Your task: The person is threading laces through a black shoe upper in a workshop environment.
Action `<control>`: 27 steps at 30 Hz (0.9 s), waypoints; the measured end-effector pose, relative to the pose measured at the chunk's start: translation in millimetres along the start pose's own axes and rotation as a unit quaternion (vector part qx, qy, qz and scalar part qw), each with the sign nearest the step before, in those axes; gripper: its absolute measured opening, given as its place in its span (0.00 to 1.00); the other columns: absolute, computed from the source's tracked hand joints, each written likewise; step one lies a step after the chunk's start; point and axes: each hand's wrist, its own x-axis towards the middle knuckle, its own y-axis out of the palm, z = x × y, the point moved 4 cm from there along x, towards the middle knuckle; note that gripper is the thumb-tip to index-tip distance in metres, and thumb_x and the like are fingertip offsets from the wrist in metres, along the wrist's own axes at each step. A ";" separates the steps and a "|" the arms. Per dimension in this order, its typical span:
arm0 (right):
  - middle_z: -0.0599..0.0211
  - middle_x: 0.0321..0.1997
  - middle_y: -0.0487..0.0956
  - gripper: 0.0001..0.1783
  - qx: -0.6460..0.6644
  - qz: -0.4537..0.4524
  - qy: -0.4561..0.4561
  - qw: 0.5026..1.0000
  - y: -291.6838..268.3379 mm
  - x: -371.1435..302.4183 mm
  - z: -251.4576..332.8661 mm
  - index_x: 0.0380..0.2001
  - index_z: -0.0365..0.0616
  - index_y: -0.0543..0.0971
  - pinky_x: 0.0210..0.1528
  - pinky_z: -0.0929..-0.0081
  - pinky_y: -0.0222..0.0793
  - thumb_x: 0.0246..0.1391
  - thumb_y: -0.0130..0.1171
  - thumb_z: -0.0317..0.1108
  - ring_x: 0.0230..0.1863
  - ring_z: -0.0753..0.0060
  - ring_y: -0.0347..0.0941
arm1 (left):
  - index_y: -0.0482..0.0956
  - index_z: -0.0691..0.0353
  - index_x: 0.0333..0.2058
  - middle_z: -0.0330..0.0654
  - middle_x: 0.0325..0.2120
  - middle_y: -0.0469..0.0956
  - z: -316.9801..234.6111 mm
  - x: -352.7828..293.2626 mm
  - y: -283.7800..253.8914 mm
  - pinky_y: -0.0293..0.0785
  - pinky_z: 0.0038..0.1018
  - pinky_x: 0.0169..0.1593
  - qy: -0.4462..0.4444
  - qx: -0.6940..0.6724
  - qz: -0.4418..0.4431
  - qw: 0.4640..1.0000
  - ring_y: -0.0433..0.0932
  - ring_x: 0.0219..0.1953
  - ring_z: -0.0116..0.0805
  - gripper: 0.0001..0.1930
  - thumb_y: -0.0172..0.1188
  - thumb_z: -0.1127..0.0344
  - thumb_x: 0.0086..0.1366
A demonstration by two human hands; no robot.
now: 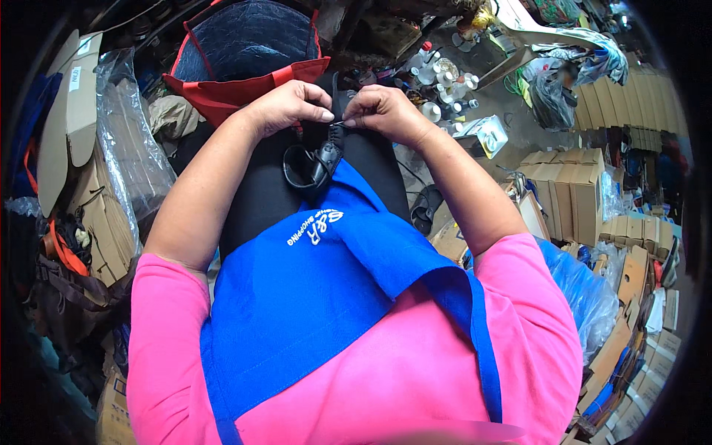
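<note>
A black shoe (pixel 317 165) rests on my dark-trousered lap, its opening toward me and its front pointing away. Over its far part, my left hand (pixel 297 106) and my right hand (pixel 382 113) meet almost fingertip to fingertip. Both are closed in a pinch. Between the fingertips runs a thin dark strand (pixel 337 123), which looks like a lace or thread; its exact kind is too small to tell. A blue apron (pixel 297 274) covers my front and partly overlaps my lap close to the shoe.
Just beyond my left hand stands an open red bag (pixel 256 85) with silvery lining. White bottles (pixel 445 78) cluster on the floor, far right. Cardboard boxes (pixel 567 193) are stacked to the right. Cardboard pieces and clear plastic (pixel 137 148) line the left. Another black shoe (pixel 426 208) lies right of my lap.
</note>
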 end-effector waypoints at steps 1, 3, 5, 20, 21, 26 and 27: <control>0.68 0.29 0.78 0.08 -0.037 0.000 -0.016 0.999 -2.6 0.9 3.9 0.30 0.47 0.83 0.40 0.75 0.71 0.42 0.68 0.31 0.34 0.72 0.75 | 0.79 0.59 0.31 0.30 0.24 0.76 1.6 0.4 -0.4 0.68 0.19 0.32 0.007 0.006 -0.002 1.000 0.72 0.27 0.19 0.07 0.66 0.66 0.54; 0.68 0.29 0.77 0.07 -0.074 0.000 -0.031 0.997 -3.6 1.4 9.3 0.29 0.47 0.82 0.39 0.74 0.71 0.42 0.68 0.31 0.34 0.71 0.75 | 0.80 0.59 0.32 0.30 0.24 0.76 1.8 -0.1 0.5 0.68 0.19 0.32 0.014 0.011 -0.005 1.000 0.72 0.27 0.19 0.08 0.66 0.65 0.54; 0.68 0.28 0.77 0.07 -0.037 0.008 0.019 0.999 -0.8 0.2 8.6 0.29 0.47 0.82 0.38 0.74 0.71 0.43 0.67 0.32 0.33 0.69 0.75 | 0.80 0.59 0.32 0.30 0.25 0.77 1.0 -1.6 2.6 0.68 0.18 0.32 0.003 -0.017 -0.010 1.000 0.72 0.27 0.19 0.08 0.66 0.64 0.55; 0.62 0.33 0.75 0.10 -0.202 -0.004 -0.055 0.978 2.0 -19.3 31.5 0.36 0.56 0.83 0.38 0.65 0.72 0.48 0.61 0.33 0.36 0.58 0.76 | 0.75 0.67 0.51 0.38 0.41 0.76 -2.2 -0.8 -2.7 0.67 0.24 0.52 -0.036 0.109 0.105 0.988 0.74 0.45 0.28 0.20 0.58 0.69 0.59; 0.62 0.33 0.75 0.10 -0.225 0.014 -0.056 0.973 2.1 -18.3 35.3 0.37 0.57 0.83 0.38 0.64 0.72 0.49 0.60 0.34 0.37 0.57 0.76 | 0.75 0.67 0.52 0.38 0.42 0.76 -1.7 0.5 -2.8 0.67 0.24 0.52 -0.025 0.119 0.111 0.986 0.74 0.46 0.27 0.20 0.58 0.69 0.59; 0.59 0.30 0.74 0.08 -0.393 0.058 -0.081 0.914 10.3 -5.8 65.1 0.30 0.48 0.83 0.38 0.64 0.71 0.49 0.56 0.33 0.36 0.57 0.75 | 0.76 0.65 0.51 0.38 0.43 0.76 -5.0 3.1 -0.6 0.66 0.24 0.53 -0.047 0.139 0.129 0.981 0.73 0.45 0.27 0.20 0.57 0.71 0.59; 0.58 0.30 0.74 0.08 -0.451 0.077 -0.092 0.884 14.0 -2.8 72.9 0.28 0.47 0.82 0.39 0.64 0.70 0.49 0.55 0.34 0.37 0.57 0.75 | 0.77 0.65 0.50 0.38 0.42 0.76 -7.5 3.6 1.0 0.66 0.24 0.53 -0.060 0.153 0.130 0.978 0.73 0.45 0.26 0.19 0.57 0.72 0.58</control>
